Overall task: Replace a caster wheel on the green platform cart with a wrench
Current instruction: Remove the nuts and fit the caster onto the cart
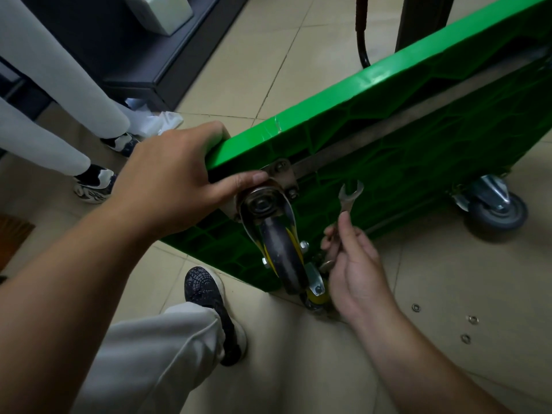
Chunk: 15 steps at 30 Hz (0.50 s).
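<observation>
The green platform cart [388, 138] stands tipped on its edge, its ribbed underside facing me. My left hand [173, 174] grips the cart's upper corner, thumb beside the metal mounting plate [282, 174] of a caster wheel [279, 249] with a dark tyre and yellow hub. My right hand [352, 264] holds a silver open-end wrench [349, 198] upright, its jaw free in front of the underside, just right of that caster. A second caster with a yellow hub [315, 297] shows low behind my right hand.
Another grey caster [495, 210] is mounted on the cart at the right. Three small washers or nuts [472, 319] lie on the tiled floor at the right. My shoe [209, 297] is below the cart. A standing person's legs and shoes [95, 183] are at the left, near dark furniture [143, 67].
</observation>
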Motion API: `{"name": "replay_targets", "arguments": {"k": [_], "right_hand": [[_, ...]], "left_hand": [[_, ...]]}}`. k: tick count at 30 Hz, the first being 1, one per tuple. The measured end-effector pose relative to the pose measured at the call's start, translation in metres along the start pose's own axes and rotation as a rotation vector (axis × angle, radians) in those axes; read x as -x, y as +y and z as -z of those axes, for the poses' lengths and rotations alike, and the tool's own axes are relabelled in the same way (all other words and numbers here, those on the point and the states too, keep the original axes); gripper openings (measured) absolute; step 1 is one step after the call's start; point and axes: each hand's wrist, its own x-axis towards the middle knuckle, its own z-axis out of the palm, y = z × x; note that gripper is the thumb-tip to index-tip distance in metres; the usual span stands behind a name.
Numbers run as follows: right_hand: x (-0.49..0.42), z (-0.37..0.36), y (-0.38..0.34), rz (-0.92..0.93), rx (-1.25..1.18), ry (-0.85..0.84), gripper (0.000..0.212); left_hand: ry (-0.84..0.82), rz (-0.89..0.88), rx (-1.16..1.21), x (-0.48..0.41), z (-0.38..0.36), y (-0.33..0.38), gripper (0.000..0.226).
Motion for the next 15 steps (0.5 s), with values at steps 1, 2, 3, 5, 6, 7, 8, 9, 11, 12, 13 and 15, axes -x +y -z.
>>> {"name": "replay_targets", "arguments": {"k": [1, 2, 3, 5, 6, 7, 8, 9, 11, 12, 13, 15], "right_hand": [[0.001, -0.003, 0.008, -0.026, -0.028, 0.019, 0.023], [0.002, -0.006, 0.016, -0.050, -0.026, 0.022, 0.026], [0.003, -0.010, 0.022, -0.072, -0.006, 0.006, 0.031], [0.007, -0.017, 0.030, -0.105, 0.017, -0.040, 0.037], [0.007, -0.020, 0.032, -0.113, 0.011, -0.053, 0.037], [0.007, -0.023, 0.032, -0.119, -0.004, -0.059, 0.037], [0.006, -0.026, 0.032, -0.120, -0.019, -0.061, 0.037], [0.005, -0.028, 0.032, -0.119, -0.026, -0.060, 0.036], [0.002, -0.031, 0.034, -0.114, -0.017, -0.055, 0.032], [0.000, -0.031, 0.036, -0.107, -0.011, -0.052, 0.030], [-0.001, -0.031, 0.037, -0.100, -0.003, -0.042, 0.025], [-0.004, -0.028, 0.040, -0.081, 0.032, -0.017, 0.016]], "left_hand": [[-0.002, 0.000, 0.003, 0.000, 0.000, 0.001, 0.073], [-0.004, 0.000, 0.006, 0.000, 0.000, 0.000, 0.073], [-0.005, 0.000, 0.007, 0.000, 0.000, 0.001, 0.074], [-0.007, 0.003, 0.011, 0.001, 0.000, 0.001, 0.075], [-0.008, 0.006, 0.013, 0.001, 0.000, 0.001, 0.075], [-0.006, 0.009, 0.013, 0.001, 0.000, 0.001, 0.075], [-0.003, 0.011, 0.008, 0.001, 0.000, 0.001, 0.074], [0.001, 0.010, -0.001, 0.001, 0.000, 0.001, 0.073], [0.011, 0.006, -0.016, 0.001, 0.000, 0.000, 0.071], [0.012, 0.005, -0.018, 0.001, -0.001, 0.000, 0.070], [0.010, 0.004, -0.019, 0.001, -0.001, -0.001, 0.070], [0.015, 0.002, -0.023, 0.001, -0.002, -0.001, 0.070]]}}
